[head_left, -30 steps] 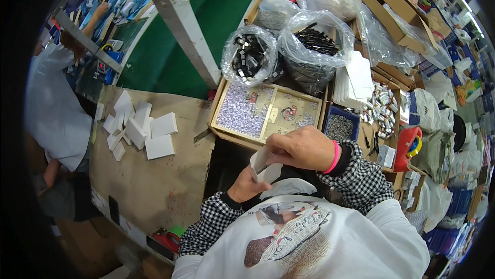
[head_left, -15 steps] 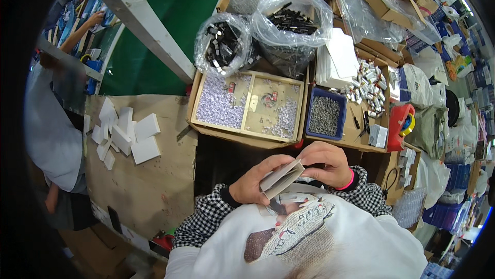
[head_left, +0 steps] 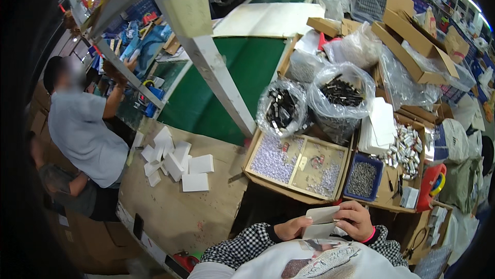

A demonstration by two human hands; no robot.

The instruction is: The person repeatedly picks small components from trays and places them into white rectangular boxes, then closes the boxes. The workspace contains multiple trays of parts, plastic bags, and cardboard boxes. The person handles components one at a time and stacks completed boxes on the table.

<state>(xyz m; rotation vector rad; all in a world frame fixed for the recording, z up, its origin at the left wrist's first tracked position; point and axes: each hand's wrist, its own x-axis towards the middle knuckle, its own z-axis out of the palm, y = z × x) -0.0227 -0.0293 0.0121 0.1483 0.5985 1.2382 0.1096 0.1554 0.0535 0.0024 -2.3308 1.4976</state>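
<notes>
Showing two plain panels, white carton, left fingers and right fingers pinching it

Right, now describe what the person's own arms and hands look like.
Both forearms wear sleeves in a small black-and-white check; the left one ends in a plain black cuff. The left grip and right grip are gloveless, and a bright pink band circles the right wrist.

Factory workshop, seemingly a green conveyor belt, divided parts tray, bagged black components
</notes>
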